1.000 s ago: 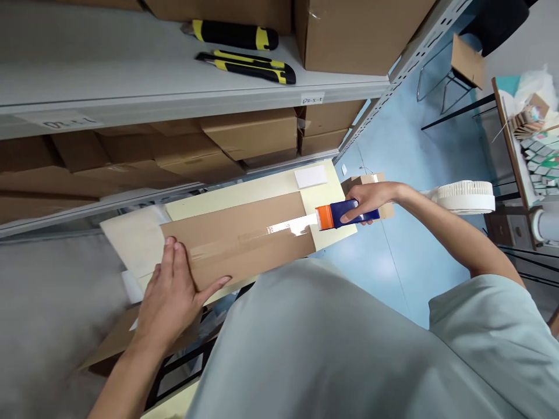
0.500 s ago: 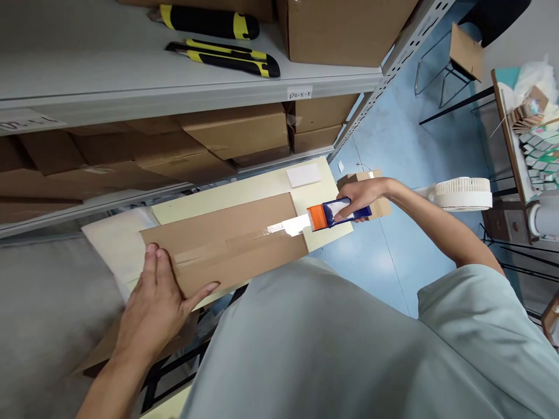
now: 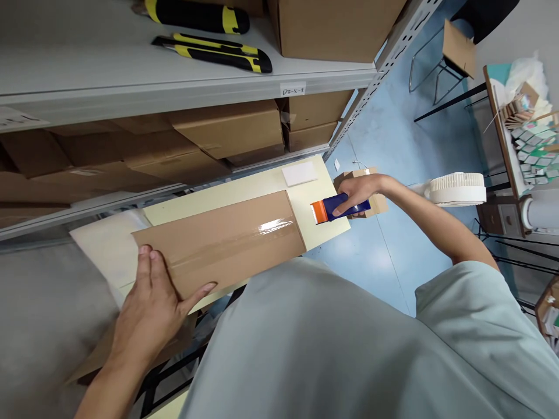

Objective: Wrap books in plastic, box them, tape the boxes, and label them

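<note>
A long flat cardboard box (image 3: 227, 241) lies on a pale yellow table top (image 3: 257, 189), with a strip of clear tape running along its middle seam. My left hand (image 3: 152, 302) rests flat on the box's near-left end, fingers on top and thumb along the front edge. My right hand (image 3: 360, 192) is closed round a blue and orange tape dispenser (image 3: 334, 208), held just past the box's right end above the table corner. No tape stretches between the dispenser and the box.
A grey shelf (image 3: 174, 87) above carries two yellow-black utility knives (image 3: 213, 52) and a brown carton (image 3: 332, 26). More cartons (image 3: 227, 131) fill the shelf below. A white card (image 3: 299, 173) lies on the table. A white fan (image 3: 457, 189) and a cluttered desk (image 3: 524, 134) stand on the right over blue floor.
The tape that ran from the dispenser to the box is now separated. My right hand has drawn the dispenser slightly away from the box end. My left hand stays on the box.
</note>
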`<state>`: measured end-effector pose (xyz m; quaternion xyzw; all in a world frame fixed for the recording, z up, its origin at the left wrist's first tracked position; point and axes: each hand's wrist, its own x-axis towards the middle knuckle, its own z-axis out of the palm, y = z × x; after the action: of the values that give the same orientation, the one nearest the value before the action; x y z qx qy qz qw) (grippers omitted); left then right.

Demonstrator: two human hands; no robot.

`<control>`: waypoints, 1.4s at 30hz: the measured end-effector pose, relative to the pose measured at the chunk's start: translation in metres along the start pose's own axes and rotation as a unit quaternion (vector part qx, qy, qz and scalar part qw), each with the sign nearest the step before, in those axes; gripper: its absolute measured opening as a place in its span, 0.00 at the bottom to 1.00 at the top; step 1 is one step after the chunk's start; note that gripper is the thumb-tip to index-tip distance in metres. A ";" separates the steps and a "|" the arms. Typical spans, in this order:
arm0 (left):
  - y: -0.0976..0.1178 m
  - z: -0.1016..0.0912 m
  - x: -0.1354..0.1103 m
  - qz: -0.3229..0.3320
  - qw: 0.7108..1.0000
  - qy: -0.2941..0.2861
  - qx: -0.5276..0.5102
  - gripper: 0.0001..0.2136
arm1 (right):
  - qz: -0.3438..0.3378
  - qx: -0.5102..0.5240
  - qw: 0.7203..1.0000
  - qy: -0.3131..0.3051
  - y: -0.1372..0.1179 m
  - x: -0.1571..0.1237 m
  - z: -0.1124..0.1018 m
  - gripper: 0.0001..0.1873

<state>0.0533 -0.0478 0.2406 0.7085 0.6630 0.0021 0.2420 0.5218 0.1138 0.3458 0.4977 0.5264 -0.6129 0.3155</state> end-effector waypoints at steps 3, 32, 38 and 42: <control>-0.001 0.000 -0.001 0.012 1.000 0.001 0.007 0.58 | 0.014 -0.069 0.997 0.032 -0.013 0.009 0.007 0.36; 0.062 -0.142 0.054 0.140 0.868 0.391 -0.271 0.09 | -0.066 -0.257 0.803 0.534 -0.231 -0.011 0.062 0.32; 0.029 -0.172 0.123 0.098 0.884 0.325 -0.321 0.10 | -0.179 -0.307 0.735 0.577 -0.331 0.048 -0.003 0.35; 0.009 -0.172 0.146 0.100 0.907 0.273 -0.306 0.24 | -0.183 -0.333 0.725 0.575 -0.367 0.079 -0.033 0.32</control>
<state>0.0242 0.1482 0.3493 0.6338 0.5957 0.4224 0.2549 0.1727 0.2464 0.3941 0.5117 0.8579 -0.0407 -0.0205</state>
